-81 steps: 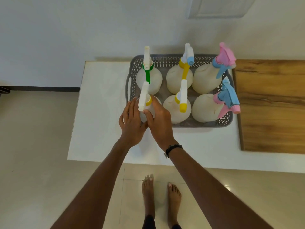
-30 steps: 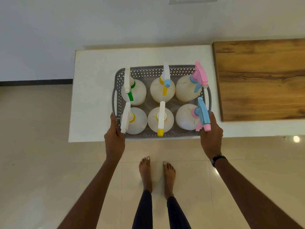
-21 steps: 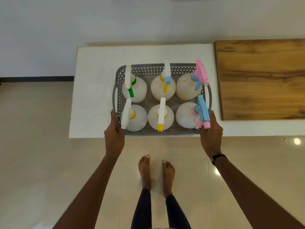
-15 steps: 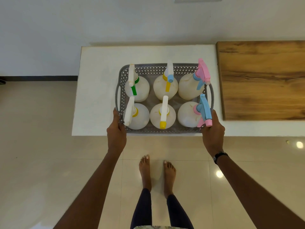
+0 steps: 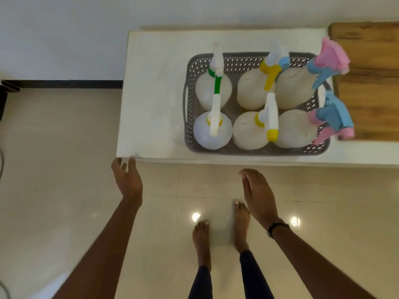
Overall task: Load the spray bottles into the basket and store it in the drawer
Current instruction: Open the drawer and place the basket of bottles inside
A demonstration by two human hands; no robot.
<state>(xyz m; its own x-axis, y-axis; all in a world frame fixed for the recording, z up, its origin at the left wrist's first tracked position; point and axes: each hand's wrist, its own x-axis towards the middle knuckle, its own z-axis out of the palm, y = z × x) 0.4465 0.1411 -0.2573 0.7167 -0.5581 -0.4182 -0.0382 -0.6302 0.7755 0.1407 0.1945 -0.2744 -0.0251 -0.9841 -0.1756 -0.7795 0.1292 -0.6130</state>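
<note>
The grey perforated basket (image 5: 187, 108) stands on the white countertop (image 5: 151, 93) near its front edge. It holds several white spray bottles upright in two rows, among them one with a green collar (image 5: 212, 87), one with a yellow tip (image 5: 250, 130) and two with pink and blue triggers (image 5: 291, 128). My left hand (image 5: 127, 178) hangs below the counter's front left corner, fingers relaxed and empty. My right hand (image 5: 257, 190) is below the counter edge, flat and empty. Neither hand touches the basket.
A wooden surface (image 5: 371, 83) adjoins the white countertop on the right. The wall runs behind the counter. Beige floor tiles (image 5: 54, 169) lie in front and to the left, with my bare feet (image 5: 220, 231) on them. No drawer front shows.
Both hands have let go of the basket's front corners and dropped below the counter edge. The view has shifted left, so the basket now sits at the right.
</note>
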